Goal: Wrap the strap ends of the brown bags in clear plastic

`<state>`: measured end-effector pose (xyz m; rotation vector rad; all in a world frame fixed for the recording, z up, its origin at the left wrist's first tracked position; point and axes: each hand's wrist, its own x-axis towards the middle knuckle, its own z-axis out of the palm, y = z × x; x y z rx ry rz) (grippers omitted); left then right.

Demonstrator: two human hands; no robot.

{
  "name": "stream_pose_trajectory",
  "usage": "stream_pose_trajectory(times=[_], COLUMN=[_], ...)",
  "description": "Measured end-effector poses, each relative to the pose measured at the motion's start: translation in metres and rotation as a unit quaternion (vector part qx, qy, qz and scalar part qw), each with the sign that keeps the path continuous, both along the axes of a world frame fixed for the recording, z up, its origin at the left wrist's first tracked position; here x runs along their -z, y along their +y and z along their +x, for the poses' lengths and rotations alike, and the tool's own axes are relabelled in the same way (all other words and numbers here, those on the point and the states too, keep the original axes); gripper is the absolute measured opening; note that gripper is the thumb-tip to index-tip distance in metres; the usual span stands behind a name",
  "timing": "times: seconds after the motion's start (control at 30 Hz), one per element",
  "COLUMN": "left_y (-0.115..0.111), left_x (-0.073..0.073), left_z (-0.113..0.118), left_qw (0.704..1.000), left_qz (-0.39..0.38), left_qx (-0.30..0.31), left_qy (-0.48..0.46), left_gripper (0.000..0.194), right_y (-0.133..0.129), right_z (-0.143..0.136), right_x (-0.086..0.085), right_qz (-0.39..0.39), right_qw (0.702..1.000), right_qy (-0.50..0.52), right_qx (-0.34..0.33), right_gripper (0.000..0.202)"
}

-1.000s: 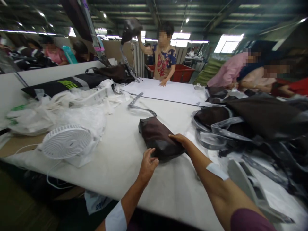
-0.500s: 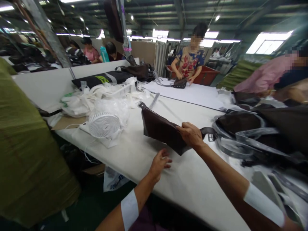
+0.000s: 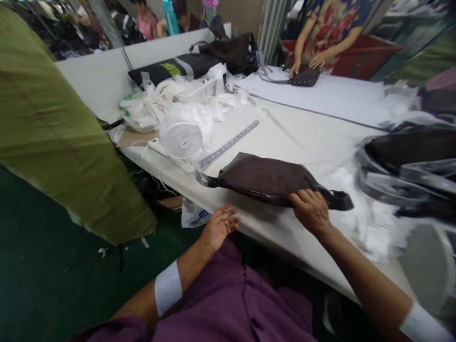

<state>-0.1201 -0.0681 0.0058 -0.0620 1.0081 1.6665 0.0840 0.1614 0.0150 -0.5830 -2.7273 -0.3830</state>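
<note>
Left hand (image 3: 221, 228) at six o'clock, right hand (image 3: 311, 209) between three and four: that's two of the worker's own! One brown bag (image 3: 263, 176) at three, close to centre. One white fan (image 3: 183, 140) at ten! White band (image 3: 168, 287) at seven, another at four: two on the forearms. One olive sack (image 3: 71, 118) past nine. Between one and two, one co-worker (image 3: 333, 26), two hands. White pieces (image 3: 167, 92) towards eleven: too tangled to count!
</note>
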Motion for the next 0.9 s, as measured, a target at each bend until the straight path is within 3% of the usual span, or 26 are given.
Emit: stream_pose_trajectory(times=[0.17,0.27,0.37,0.47,0.6,0.7,0.8,0.9], left_y=[-0.020,-0.012,0.001,0.008,-0.001,-0.018,-0.028,-0.020], left_x=[0.001,0.010,0.017,0.024,0.034,0.040,0.044,0.040], left_z=[-0.009,-0.017,-0.028,-0.041,-0.046,-0.026,0.007,0.039], left_qw=[0.996,0.990,0.981,0.978,0.983,0.986,0.987,0.987], left_qz=[0.009,-0.063,-0.091,-0.081,-0.097,-0.136,-0.159,-0.127], left_qx=[-0.075,-0.095,-0.155,-0.187,-0.151,-0.095,-0.020,0.045], left_qy=[-0.051,-0.087,-0.079,-0.051,-0.025,-0.012,0.016,0.093], left_gripper=[0.022,0.014,0.015,0.014,0.014,0.011,0.008,0.015], right_y=[-0.008,-0.014,-0.028,-0.046,-0.067,-0.072,-0.067,-0.057], right_z=[0.014,0.018,0.030,0.054,0.095,0.108,0.098,0.069], right_x=[0.037,0.052,0.056,0.064,0.083,0.091,0.085,0.072], right_qz=[-0.040,-0.089,-0.166,-0.219,-0.229,-0.258,-0.302,-0.369], right_qw=[0.999,0.996,0.986,0.958,0.880,0.869,0.863,0.807], right_qy=[-0.036,-0.027,0.022,0.148,0.270,0.240,0.202,0.211], right_qx=[0.000,0.012,0.017,0.115,0.315,0.346,0.352,0.410], right_gripper=[0.020,0.022,0.032,0.029,0.028,0.035,0.043,0.049])
